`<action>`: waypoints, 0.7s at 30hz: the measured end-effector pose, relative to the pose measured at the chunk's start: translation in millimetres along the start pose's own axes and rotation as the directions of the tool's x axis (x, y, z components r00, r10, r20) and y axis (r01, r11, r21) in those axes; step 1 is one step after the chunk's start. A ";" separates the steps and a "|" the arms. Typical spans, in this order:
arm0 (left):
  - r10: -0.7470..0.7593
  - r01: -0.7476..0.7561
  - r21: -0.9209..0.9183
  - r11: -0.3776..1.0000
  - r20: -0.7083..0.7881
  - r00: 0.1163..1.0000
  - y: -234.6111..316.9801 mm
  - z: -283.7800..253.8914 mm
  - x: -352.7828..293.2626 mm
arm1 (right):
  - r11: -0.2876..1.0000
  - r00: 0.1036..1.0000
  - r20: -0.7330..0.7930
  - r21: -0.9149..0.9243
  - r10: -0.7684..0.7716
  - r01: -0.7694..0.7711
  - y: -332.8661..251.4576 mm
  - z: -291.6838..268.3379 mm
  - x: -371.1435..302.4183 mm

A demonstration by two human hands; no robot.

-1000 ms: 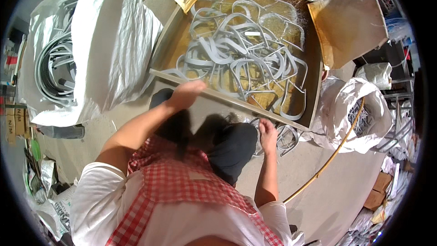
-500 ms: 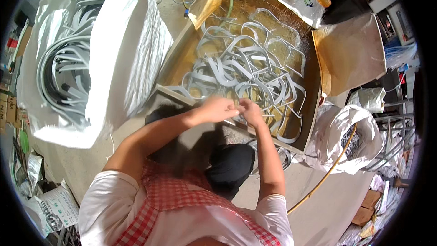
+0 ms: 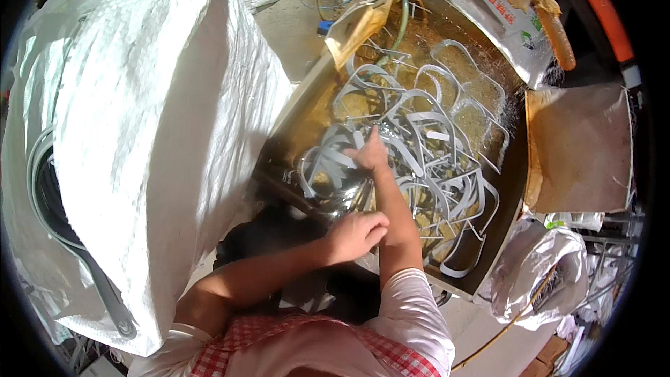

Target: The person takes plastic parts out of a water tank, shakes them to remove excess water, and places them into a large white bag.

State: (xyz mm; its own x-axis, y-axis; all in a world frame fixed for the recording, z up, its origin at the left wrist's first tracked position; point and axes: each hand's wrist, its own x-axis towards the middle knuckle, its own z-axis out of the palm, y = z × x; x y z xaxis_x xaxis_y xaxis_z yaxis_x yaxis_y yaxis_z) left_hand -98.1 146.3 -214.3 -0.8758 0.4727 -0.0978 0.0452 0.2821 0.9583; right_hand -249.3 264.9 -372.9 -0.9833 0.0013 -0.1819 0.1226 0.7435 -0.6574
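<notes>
My right hand [image 3: 370, 152] reaches over the shallow metal tray [image 3: 504, 237], thumb and forefinger spread apart. Its fingertips are among the curved grey strips [image 3: 419, 164], which lie tangled in shallow brownish water. Nearer to me, by the tray's front edge, is my left hand [image 3: 354, 236] with its fingers curled in. Whatever it may hold is hidden. A shiny blurred patch lies just beyond that hand, too smeared to make out.
A big white woven sack [image 3: 139, 98] stands at the left, with dark grey bent strips [image 3: 52, 188] inside. Brown board [image 3: 579, 146] leans at the tray's right side, above a white bag [image 3: 551, 272]. A green hose [image 3: 403, 17] runs into the tray's far end.
My hands, together at the tray's front edge before, are now apart. The right has reached farther in among the strips; the left has drawn back toward me. The view has shifted.
</notes>
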 end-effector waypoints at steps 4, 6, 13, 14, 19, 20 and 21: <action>0.008 -0.007 0.053 0.999 -0.022 1.000 -9.5 0.9 0.8 | 0.906 0.931 0.138 -0.314 0.338 -0.283 -3.6 -4.0 -2.1; 0.024 -0.024 0.010 1.000 -0.033 0.999 -8.0 1.2 5.6 | 0.917 0.961 0.157 -0.368 0.226 -0.156 13.3 -6.6 -15.9; -0.171 0.077 -0.326 0.942 -0.270 0.948 -19.7 5.1 27.3 | 0.992 0.965 -0.233 0.013 0.121 -0.122 -6.4 -70.1 -65.8; -0.146 0.035 -0.339 0.940 -0.307 0.940 -27.2 8.6 32.6 | 0.995 0.944 -0.321 0.092 0.073 -0.046 -10.9 -76.8 -72.4; -0.264 0.037 -0.570 0.821 -0.322 0.909 -31.4 1.4 52.6 | 0.981 0.803 -0.596 0.147 -0.011 0.123 -32.3 -84.3 -105.5; -0.352 0.081 -0.699 0.711 -0.254 0.901 -40.5 -1.6 57.6 | 0.981 0.804 -0.594 0.142 -0.021 0.131 -26.6 -82.4 -109.6; -0.430 0.127 -0.807 0.577 -0.168 0.887 -53.3 -2.2 62.9 | 0.959 0.842 -0.540 0.243 0.009 0.145 -24.3 -79.1 -114.9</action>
State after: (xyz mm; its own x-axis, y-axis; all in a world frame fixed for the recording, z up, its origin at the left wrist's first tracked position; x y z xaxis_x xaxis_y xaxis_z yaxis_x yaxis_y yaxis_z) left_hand -156.6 159.1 -270.9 -0.8769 0.1574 -0.4541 -0.4729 -0.4509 0.7570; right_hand -149.9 299.6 -278.2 -0.8991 0.3689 0.2358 0.0073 0.5511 -0.8344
